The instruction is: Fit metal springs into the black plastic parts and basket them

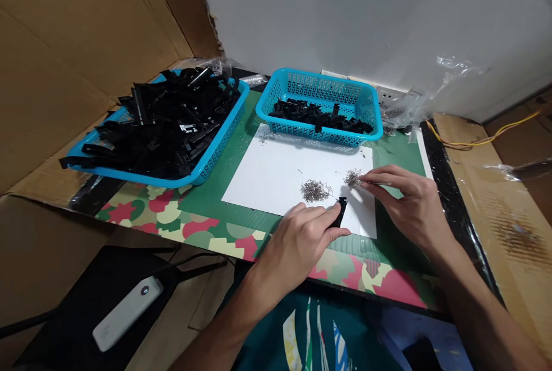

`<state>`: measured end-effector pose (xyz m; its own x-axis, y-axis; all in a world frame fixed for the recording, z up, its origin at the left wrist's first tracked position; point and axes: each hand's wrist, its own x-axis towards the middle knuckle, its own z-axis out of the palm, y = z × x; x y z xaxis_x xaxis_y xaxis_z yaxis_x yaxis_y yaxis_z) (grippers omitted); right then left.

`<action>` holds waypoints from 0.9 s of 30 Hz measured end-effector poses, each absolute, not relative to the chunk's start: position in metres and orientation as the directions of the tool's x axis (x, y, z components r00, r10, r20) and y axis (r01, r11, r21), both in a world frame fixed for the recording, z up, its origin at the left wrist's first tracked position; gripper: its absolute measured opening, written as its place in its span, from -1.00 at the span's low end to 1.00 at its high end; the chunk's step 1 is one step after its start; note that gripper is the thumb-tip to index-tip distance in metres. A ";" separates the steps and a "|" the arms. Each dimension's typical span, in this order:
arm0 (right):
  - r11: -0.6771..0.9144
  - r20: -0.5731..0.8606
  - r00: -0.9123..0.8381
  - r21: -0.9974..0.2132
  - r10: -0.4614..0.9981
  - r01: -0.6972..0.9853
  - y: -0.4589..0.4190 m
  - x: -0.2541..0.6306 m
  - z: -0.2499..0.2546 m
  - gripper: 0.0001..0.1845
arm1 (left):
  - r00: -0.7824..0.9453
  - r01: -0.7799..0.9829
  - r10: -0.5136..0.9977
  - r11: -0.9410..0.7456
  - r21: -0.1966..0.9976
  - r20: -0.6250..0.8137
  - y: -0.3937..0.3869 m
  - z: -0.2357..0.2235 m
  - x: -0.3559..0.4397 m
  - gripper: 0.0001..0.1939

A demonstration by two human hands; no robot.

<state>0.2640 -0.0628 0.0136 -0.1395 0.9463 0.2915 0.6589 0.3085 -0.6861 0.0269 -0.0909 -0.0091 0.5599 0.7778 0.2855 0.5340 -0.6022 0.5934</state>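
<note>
Near the front of a white sheet (267,169), my left hand (304,230) is closed around a small black plastic part (340,213), its upper end showing past my fingers. My right hand (403,195) has thumb and forefinger pinched together at the edge of a small heap of thin metal springs or wire pieces (352,178); whatever is between the fingertips is too small to make out. A larger heap of the same wire pieces (316,190) lies on the sheet just beyond my left hand.
A blue basket (226,132) piled with black parts (159,123) stands at the left. Behind the sheet, a second blue basket (319,132) holds fewer black parts. Cardboard (86,26) walls the left side. Plastic bags (405,109) and yellow wires (487,141) lie at the right.
</note>
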 end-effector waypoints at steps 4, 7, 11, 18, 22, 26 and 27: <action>0.150 0.163 -0.014 -0.868 0.987 0.473 -0.066 0.251 0.014 -0.79 | 0.568 0.535 0.776 -0.602 0.593 0.275 -0.090 -0.010 0.027 -0.60; 0.124 0.113 -0.050 -0.882 0.992 0.455 -0.066 0.247 0.014 -0.75 | 0.563 0.538 0.778 -0.601 0.591 0.279 -0.090 -0.011 0.028 -0.59; 0.135 0.109 -0.080 -0.845 0.991 0.517 -0.067 0.247 0.012 -0.74 | 0.562 0.525 0.773 -0.609 0.594 0.295 -0.089 -0.012 0.028 -0.62; 0.225 0.209 -0.105 -0.713 0.972 0.664 -0.070 0.245 0.011 -0.74 | 0.562 0.500 0.777 -0.592 0.632 0.283 -0.089 -0.009 0.028 -0.70; 0.247 0.237 -0.115 -0.664 0.965 0.706 -0.072 0.244 0.011 -0.75 | 0.550 0.492 0.788 -0.574 0.655 0.277 -0.088 -0.005 0.028 -0.77; 0.252 0.245 -0.116 -0.650 0.963 0.717 -0.073 0.243 0.009 -0.73 | 0.527 0.491 0.804 -0.552 0.674 0.275 -0.087 -0.001 0.028 -0.81; 0.248 0.243 -0.112 -0.654 0.964 0.715 -0.074 0.243 0.008 -0.72 | 0.525 0.484 0.807 -0.544 0.685 0.270 -0.086 0.000 0.028 -0.82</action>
